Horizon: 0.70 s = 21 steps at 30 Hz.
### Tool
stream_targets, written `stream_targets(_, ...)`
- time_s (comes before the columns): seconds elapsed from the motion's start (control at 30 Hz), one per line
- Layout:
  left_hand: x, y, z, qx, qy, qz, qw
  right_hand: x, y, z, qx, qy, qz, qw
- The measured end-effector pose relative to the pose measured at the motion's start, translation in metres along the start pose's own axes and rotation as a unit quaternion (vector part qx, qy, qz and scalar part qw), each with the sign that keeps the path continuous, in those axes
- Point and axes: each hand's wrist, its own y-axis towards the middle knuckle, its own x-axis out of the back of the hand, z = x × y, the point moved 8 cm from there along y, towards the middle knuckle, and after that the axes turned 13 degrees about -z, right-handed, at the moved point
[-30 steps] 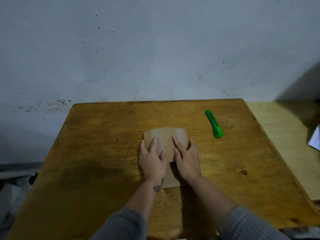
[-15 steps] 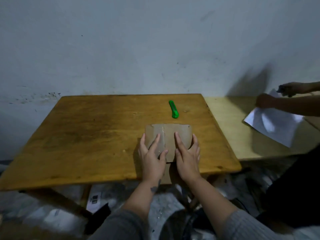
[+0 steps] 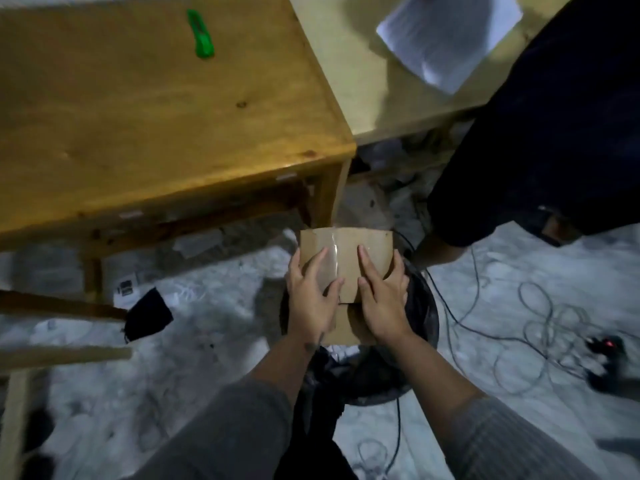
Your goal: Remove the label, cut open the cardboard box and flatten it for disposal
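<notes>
- pale, littered floor [image 3: 519, 258] is seen under everything, crossed on the right by loose dark cables [image 3: 540, 317]; a small red light glows on a dark device [image 3: 609, 344] at the far right edge.
- a varnished wooden table [image 3: 138, 116] fills the upper left, with a green utility knife [image 3: 201, 34] lying on it near the top edge, well apart from the hands.
- a paler table [image 3: 360, 74] is set just beside it on the right, and a white sheet of paper [image 3: 446, 36] lies on that one, blurred.
- a dark-clothed figure [image 3: 547, 126] is seen at the upper right, between the paler table and the cables.
- a round black bin [image 3: 426, 327] stands on the floor directly below the hands; most of its opening is hidden by the hands and the cardboard.
- a small black object [image 3: 149, 315] lies on the floor beneath the wooden table; what it is cannot be told.
- the flattened cardboard box [image 3: 346, 247] is held in the air over the bin, off the table, as a flat brown piece with a strip of glossy clear tape [image 3: 330, 258] running down it left of centre.
- the left hand [image 3: 311, 299] is laid on the left part, fingers fairly straight on top and thumb at the edge; how the underside is held cannot be told.
- the right hand [image 3: 381, 299] is laid on the right part likewise, fingers extended, some wrapped over the right edge.
- grey sleeves [image 3: 228, 431] cover both forearms.
</notes>
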Motion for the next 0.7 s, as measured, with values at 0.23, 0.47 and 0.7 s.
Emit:
stream_targets(0.23, -0.157, -0.017, 0.132, 0.043, 0.007, 0.129, 0.991, -0.118, -0.001, -0.164, -0.082, -0.010, 0.067, 0.994)
stream_targets(0.47, -0.215, -0.018, 0.224, 0.059, 0.114, 0.266, 0.955, -0.200, -0.005, -0.250, -0.128, -0.119, 0.199, 0.964)
stream_targets(0.7, -0.147, 0.010, 0.159, 0.056, 0.097, 0.263, 0.958, -0.159, 0.018, -0.157, -0.038, -0.134, 0.224, 0.964)
